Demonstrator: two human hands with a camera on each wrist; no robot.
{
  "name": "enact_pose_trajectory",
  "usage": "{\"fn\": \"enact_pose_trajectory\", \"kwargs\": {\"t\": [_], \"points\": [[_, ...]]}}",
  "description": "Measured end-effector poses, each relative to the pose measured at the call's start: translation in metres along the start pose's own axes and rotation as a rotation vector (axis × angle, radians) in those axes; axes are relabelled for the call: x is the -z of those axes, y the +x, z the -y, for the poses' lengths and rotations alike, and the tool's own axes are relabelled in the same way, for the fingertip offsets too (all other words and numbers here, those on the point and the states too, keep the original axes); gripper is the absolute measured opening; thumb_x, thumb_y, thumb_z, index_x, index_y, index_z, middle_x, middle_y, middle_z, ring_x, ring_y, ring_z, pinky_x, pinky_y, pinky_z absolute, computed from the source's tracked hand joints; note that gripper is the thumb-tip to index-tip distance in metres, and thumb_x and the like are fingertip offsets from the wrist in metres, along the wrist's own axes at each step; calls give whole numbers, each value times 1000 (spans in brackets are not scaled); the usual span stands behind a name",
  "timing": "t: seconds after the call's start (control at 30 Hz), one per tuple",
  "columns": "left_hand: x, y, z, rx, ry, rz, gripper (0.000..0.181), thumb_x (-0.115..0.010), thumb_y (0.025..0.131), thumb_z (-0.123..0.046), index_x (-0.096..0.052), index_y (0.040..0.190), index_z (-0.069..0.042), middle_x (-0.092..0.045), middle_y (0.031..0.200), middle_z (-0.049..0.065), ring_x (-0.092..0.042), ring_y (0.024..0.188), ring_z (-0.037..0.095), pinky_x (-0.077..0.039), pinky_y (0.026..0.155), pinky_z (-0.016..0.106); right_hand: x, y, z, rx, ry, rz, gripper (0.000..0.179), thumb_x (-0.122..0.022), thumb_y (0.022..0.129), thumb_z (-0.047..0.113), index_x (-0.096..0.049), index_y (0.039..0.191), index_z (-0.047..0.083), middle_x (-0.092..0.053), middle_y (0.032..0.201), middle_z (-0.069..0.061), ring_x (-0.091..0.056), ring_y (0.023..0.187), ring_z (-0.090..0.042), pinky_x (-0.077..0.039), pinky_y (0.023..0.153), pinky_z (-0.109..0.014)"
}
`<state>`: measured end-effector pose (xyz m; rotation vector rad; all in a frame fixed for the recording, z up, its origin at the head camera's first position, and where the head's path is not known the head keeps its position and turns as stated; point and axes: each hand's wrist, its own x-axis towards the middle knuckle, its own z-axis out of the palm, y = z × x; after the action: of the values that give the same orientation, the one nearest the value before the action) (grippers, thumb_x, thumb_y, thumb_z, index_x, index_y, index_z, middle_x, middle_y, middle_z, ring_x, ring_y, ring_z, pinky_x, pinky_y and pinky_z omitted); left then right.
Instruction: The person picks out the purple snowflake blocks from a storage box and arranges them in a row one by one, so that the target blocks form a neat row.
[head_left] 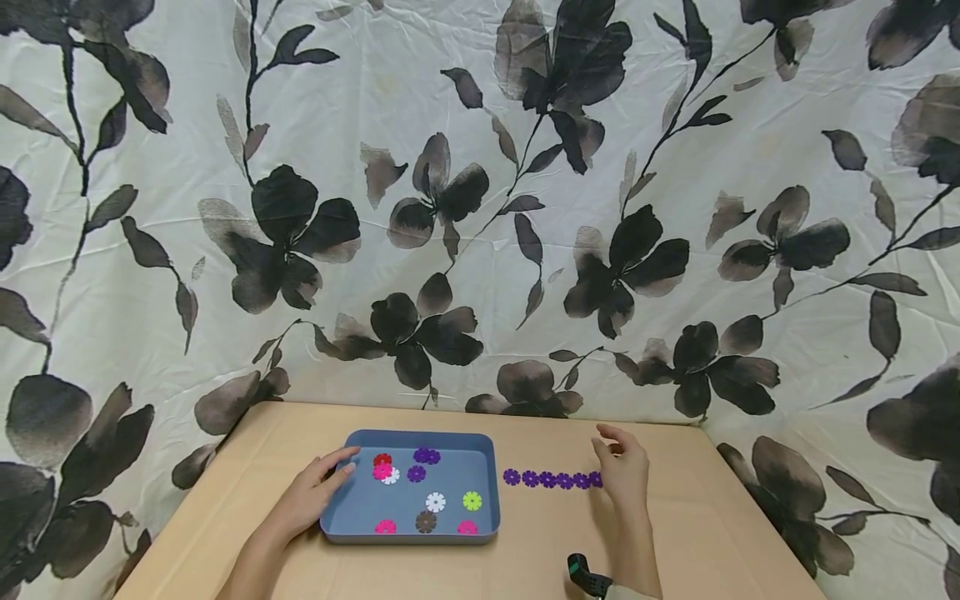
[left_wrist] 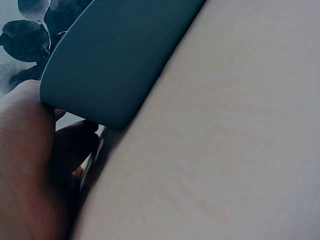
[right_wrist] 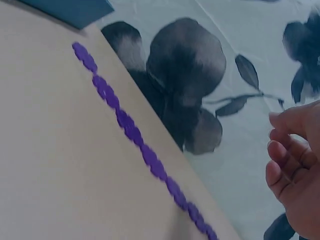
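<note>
A blue-grey tray (head_left: 352, 517) lies on the table with loose flower-shaped plastic discs in it: purple discs (head_left: 416, 473), a yellow-green disc (head_left: 472, 501), white, pink, red and brown ones. My left hand (head_left: 311, 492) holds the tray's left side, its fingertips over the rim; the left wrist view shows other fingers (left_wrist: 75, 142) by the outer wall. Right of the tray, a row of purple discs (head_left: 547, 480) runs across the table. At the row's right end hovers my right hand (head_left: 624, 471), fingers loosely bent with nothing between them in the right wrist view.
The tan table (head_left: 420, 575) ends at the back against a white cloth (head_left: 450, 50) printed with dark flowers. A black strap device (head_left: 588, 577) sits at my right wrist.
</note>
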<state>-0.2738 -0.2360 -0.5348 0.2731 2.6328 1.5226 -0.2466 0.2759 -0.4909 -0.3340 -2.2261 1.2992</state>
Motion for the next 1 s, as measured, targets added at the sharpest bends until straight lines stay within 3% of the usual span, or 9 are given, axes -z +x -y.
{"fn": "enact_pose_trajectory", "kwargs": {"t": [0.37, 0.8, 1.0], "points": [[-1, 0, 2, 5, -4, -1, 52, -54, 108, -45, -54, 152, -20, -43, 163, 18, -22, 157, 49, -13, 123, 74, -35, -7, 36, 142, 68, 29, 18, -73, 97, 6, -78, 115, 7, -73, 112, -10, -58, 82, -10, -49, 68, -17], [0, 0, 1, 2, -5, -2, 53, -55, 107, -47, -54, 152, -20, -41, 164, 19, -20, 157, 49, -9, 124, 74, -74, -25, 62, 319, 138, 139, 17, -74, 95, 3, -78, 112, 5, -72, 106, -10, -57, 77, -9, -49, 66, -19], [0, 0, 0, 5, 2, -4, 53, -54, 107, -47, -54, 152, -20, -41, 164, 20, -20, 157, 49, -11, 124, 74, -88, -35, 74, 334, 138, 201, 16, -73, 96, 6, -78, 112, 8, -71, 106, -5, -57, 77, -9, -49, 63, -19]]}}
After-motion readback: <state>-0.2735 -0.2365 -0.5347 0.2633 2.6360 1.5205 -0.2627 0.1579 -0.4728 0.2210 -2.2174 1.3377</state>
